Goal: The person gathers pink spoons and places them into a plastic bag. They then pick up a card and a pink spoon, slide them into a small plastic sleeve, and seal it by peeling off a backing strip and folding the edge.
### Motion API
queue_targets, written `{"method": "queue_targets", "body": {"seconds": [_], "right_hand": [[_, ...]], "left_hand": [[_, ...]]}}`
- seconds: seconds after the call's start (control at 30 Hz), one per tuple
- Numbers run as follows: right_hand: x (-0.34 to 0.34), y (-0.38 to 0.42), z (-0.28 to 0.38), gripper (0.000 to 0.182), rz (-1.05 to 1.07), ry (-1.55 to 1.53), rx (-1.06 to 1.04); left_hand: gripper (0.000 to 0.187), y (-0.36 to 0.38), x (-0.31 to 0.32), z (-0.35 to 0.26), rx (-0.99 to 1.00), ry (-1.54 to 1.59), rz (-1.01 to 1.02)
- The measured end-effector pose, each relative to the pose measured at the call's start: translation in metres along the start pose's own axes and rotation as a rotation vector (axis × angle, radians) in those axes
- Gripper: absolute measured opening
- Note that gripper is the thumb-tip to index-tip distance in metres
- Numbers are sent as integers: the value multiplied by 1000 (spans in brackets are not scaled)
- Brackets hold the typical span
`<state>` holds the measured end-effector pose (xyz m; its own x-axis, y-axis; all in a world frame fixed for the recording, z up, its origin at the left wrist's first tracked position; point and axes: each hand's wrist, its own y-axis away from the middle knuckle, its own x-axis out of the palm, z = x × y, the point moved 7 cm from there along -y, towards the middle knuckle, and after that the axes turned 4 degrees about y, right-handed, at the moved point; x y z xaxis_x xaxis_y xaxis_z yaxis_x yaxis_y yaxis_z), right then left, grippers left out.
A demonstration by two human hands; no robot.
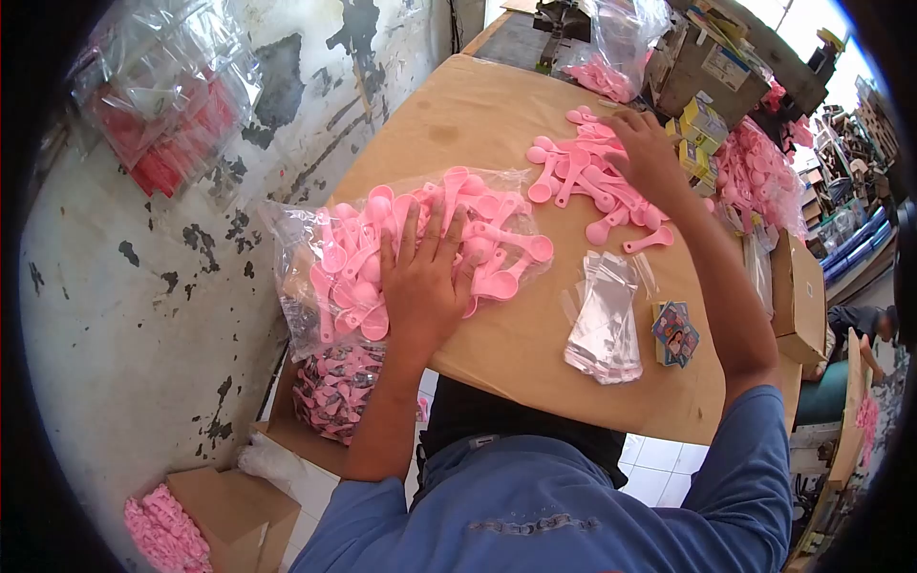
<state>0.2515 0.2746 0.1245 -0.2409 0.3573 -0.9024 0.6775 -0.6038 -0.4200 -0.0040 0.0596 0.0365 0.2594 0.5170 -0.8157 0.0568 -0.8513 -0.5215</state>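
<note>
My left hand (pixel 425 277) lies flat with fingers spread on a heap of pink plastic scoops (pixel 358 258). These scoops rest on and partly inside a clear plastic bag (pixel 291 234) at the left of the table. Over the back right of the tabletop, my right hand (pixel 651 158) reaches to a second, looser pile of pink scoops (pixel 573 164). Its fingers are curved and apart, with nothing visible between them. One scoop (pixel 650 240) lies at the near edge of that pile.
Flat clear sleeves (pixel 604 325) and a stack of printed cards (pixel 675 336) lie on the brown-covered table (pixel 497 353). Yellow boxes (pixel 702 124) and bagged pink scoops (pixel 755 167) stand right. A peeling wall (pixel 162 277) borders the left. Another person (pixel 855 329) is at far right.
</note>
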Motion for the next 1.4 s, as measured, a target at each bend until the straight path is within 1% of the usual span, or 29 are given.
{"method": "queue_targets", "body": {"seconds": [0.07, 0.13, 0.2, 0.3, 0.33, 0.43, 0.53, 0.63, 0.73, 0.83, 0.93, 1.03, 1.13, 1.23, 1.33, 1.4], "right_hand": [[2, 3, 24, 34, -63, -118, -37], [30, 16, 60, 37, 305, -585, -94], [23, 21, 106, 38, 350, -674, -80], [41, 22, 135, 36, 246, -330, -260], [40, 21, 139, 36, 270, -314, -249], [47, 12, 140, 36, 159, -178, -366], [49, 13, 141, 35, 110, -152, -462], [55, 18, 140, 30, 190, -134, -464], [52, 23, 136, 26, 225, -176, -452], [44, 29, 129, 28, 138, -234, -443], [46, 33, 125, 26, 243, -261, -371], [47, 38, 127, 25, 207, -365, -353], [57, 37, 125, 29, 368, -404, -194], [59, 35, 126, 27, 262, -349, -227], [66, 31, 124, 27, 295, -270, -250], [63, 30, 128, 26, 277, -275, -321]], "left_hand": [[60, -1, 0, 2, -2, 4, -7], [61, 3, -2, -3, -13, 3, 21], [61, 1, -1, -5, -13, 2, 22], [61, 2, 1, -5, -7, -17, 23], [61, 2, 1, -5, -5, -23, 21], [61, 2, 2, -4, -10, -18, 20], [61, 3, 2, -2, -15, -15, 18], [61, 3, 2, -3, -17, -14, 17], [61, 2, 2, -2, -15, -11, 17], [61, 2, 1, -2, -9, -8, 15], [60, 2, 1, -1, -6, -3, 8], [59, 2, 0, -3, -6, 5, -1], [58, 2, 0, -3, 0, 3, -8], [57, 2, -1, -2, 1, -5, -2], [56, 3, -1, -3, 0, -6, 4], [56, 3, 0, -3, -5, 0, 8]]}}
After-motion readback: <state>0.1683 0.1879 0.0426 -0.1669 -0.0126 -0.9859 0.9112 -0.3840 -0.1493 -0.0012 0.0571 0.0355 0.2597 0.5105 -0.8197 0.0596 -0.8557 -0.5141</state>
